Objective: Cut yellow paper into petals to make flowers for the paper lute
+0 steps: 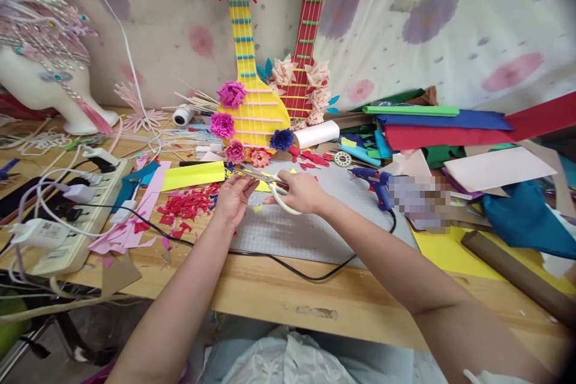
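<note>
My right hand grips a pair of scissors with white handles, the blades pointing left. The blades reach over to my left hand, whose thumb and fingers are pinched together near the tips. What the left fingers hold is too small to make out; bits of yellow paper show close by. Both hands are above a grey cutting mat. Left of them lie a yellow paper strip and a heap of red paper scraps. Behind the hands leans a yellow paper lute with paper flowers.
A blue glue gun lies at the right, its black cable crossing the mat's front. A power strip with plugs stands at left. A red lute leans behind. Rolled and folded paper is piled at right.
</note>
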`<state>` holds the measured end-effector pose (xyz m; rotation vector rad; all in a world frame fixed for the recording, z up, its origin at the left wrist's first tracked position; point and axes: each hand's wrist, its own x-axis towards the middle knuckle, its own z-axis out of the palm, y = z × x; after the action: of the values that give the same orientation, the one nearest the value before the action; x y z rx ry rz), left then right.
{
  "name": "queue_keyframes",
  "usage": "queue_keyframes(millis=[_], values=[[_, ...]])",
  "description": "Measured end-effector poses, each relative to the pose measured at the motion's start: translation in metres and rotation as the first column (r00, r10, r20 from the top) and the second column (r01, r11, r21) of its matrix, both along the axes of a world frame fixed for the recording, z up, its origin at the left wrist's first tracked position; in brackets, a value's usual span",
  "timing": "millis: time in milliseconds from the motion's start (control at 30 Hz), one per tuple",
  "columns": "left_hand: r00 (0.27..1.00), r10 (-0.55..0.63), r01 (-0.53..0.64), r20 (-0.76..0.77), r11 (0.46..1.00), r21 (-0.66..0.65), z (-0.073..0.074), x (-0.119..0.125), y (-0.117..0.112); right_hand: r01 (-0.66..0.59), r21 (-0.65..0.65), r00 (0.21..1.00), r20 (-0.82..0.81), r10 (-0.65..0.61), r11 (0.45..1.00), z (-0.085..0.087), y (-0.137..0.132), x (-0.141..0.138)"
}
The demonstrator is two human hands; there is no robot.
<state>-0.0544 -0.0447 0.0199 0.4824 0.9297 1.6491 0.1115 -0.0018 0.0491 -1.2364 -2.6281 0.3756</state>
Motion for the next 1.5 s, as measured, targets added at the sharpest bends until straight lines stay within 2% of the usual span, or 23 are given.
queue_keyframes(millis=[333, 700, 1033, 1233, 1367, 1500], values=[[1.0, -0.008, 0.007, 0.011, 0.999, 0.031, -0.003, -0.004, 0.001, -0.004, 0.059, 1.0, 0.03, 0.002, 0.998, 0.001, 0.0, 0.002], [0.995, 0.031, -0.027, -0.1, 0.999, 0.035, 0.001, -0.013, -0.002, -0.044, 0.072, 0.998, 0.056, 0.04, 0.996, 0.006, 0.001, 0.002], [0.977, -0.019, 0.02, -0.212, 1.0, 0.001, 0.008, -0.021, -0.005, -0.065, 0.09, 0.996, 0.073, 0.059, 0.994, 0.005, 0.003, 0.001], [0.958, -0.094, 0.079, -0.272, 0.995, -0.065, 0.011, -0.03, -0.007, -0.08, 0.094, 0.994, 0.082, 0.072, 0.992, 0.001, 0.005, 0.003], [0.932, -0.155, 0.127, -0.329, 0.986, -0.103, 0.012, -0.039, -0.01, -0.057, 0.057, 0.996, 0.072, 0.053, 0.997, 0.002, 0.006, 0.003], [0.914, -0.192, 0.152, -0.358, 0.979, -0.136, 0.013, -0.042, -0.013, -0.065, -0.033, 0.998, -0.015, 0.065, 0.997, -0.001, 0.01, 0.002]])
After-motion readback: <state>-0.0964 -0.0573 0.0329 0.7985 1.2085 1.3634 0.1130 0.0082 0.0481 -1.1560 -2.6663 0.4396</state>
